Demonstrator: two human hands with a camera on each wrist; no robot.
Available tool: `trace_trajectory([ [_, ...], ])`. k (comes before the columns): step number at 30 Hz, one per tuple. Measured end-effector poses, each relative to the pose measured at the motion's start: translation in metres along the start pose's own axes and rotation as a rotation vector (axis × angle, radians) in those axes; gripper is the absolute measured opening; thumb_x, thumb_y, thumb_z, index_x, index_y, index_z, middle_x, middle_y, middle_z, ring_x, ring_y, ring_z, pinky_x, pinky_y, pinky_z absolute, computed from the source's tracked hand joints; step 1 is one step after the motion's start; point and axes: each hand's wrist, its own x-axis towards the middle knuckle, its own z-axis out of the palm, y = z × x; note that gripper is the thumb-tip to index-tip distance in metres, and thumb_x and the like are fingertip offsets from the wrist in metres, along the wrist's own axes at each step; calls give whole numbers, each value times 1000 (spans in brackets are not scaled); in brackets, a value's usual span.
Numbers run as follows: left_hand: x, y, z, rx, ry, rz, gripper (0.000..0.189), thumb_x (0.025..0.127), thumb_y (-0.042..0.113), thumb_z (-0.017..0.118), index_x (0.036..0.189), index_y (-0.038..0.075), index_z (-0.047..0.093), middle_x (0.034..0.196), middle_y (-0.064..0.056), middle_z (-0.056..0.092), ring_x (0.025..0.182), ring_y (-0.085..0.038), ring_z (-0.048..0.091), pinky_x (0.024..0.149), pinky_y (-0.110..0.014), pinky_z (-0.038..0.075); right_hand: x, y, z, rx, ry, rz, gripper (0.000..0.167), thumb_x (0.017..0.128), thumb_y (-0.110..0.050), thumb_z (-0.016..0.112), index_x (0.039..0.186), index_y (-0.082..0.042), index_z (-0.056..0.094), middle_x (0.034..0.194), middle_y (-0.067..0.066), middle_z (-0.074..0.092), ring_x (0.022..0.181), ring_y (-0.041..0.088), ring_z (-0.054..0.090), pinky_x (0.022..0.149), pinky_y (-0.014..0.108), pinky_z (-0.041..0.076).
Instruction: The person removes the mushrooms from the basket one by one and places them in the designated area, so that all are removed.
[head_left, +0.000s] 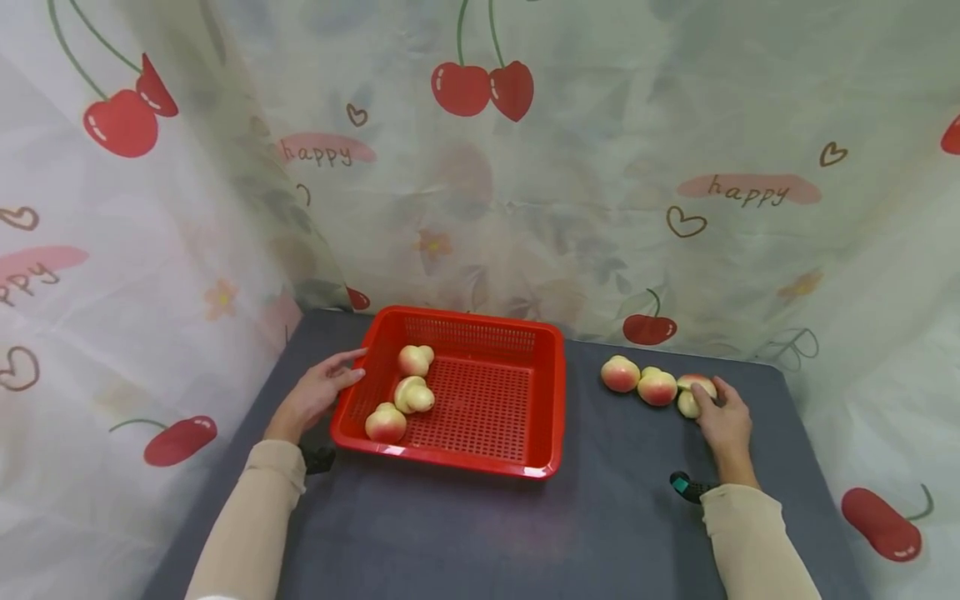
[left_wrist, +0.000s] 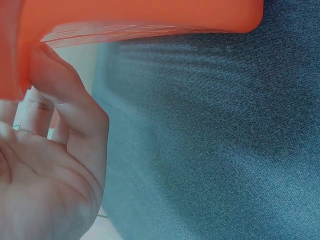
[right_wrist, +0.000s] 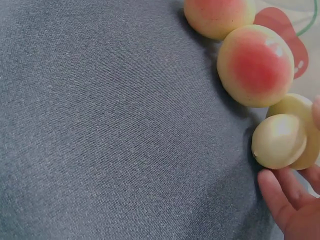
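A red plastic basket (head_left: 480,333) stands on the grey table and holds three peaches (head_left: 386,422) along its left side. My left hand (head_left: 351,367) rests at the basket's left rim with straight fingers (left_wrist: 55,85) touching the red wall (left_wrist: 150,15). To the basket's right, three more peaches lie in a row on the table. My right hand (head_left: 708,402) curls over the rightmost, paler peach (head_left: 688,398), and its thumb and fingertips (right_wrist: 277,197) sit around that fruit (right_wrist: 277,141). The two redder peaches (right_wrist: 255,65) lie free beside it.
A grey cloth covers the table (head_left: 480,525), whose front middle is bare. A cherry-print curtain (head_left: 525,167) hangs close behind and on both sides. The row of peaches lies near the table's back right edge.
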Motion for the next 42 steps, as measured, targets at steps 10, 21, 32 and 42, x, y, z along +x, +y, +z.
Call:
trace_trajectory([
  [10,-1,-1,1,2,-5,-8,62,100,42,62,157,33,38,131,-18,60,110,-30,69,90,-46,62,-3,-8,0,-114,-83,-93,85,104,-55,44,162,0,14,163,33,23,151,52,23,123,65,22],
  [21,1,-2,2,-19,-15,23,61,101,38,62,157,30,39,131,-20,60,104,-27,71,87,-46,63,-8,-6,-5,-249,-108,-131,90,105,-59,37,161,4,7,162,38,13,150,56,14,121,69,19],
  [32,2,-3,1,-34,-15,37,60,101,39,63,156,29,41,126,-18,61,101,-26,72,86,-46,63,-22,-30,-7,-363,52,-246,84,103,-60,42,162,-4,19,162,32,17,142,59,20,113,74,20],
  [42,-1,-3,1,-68,-20,62,59,102,35,63,156,26,41,118,-14,62,98,-24,73,84,-44,64,-36,-59,-2,-476,-2,-287,101,97,-75,35,162,-3,9,164,37,2,146,63,8,113,80,10],
])
